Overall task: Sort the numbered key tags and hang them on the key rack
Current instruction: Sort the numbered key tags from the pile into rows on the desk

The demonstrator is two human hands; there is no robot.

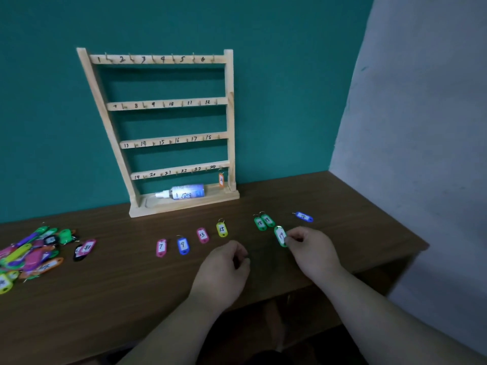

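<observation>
The tag pile at the table's left edge is cut off. Numbers on the orange tag and blue tag blur. The left hand hides its own palm.

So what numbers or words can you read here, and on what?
"1" to "24": key rack bars.
"7": row's first pink tag.
"9": blue tag.
"13": row's second pink tag.
"15": yellow tag.
"18": left green tag.
"19": middle green tag.
"81": pink tag by pile.
Blurred: bottle label, hanging orange tag, far blue tag, green tag in right hand.
</observation>
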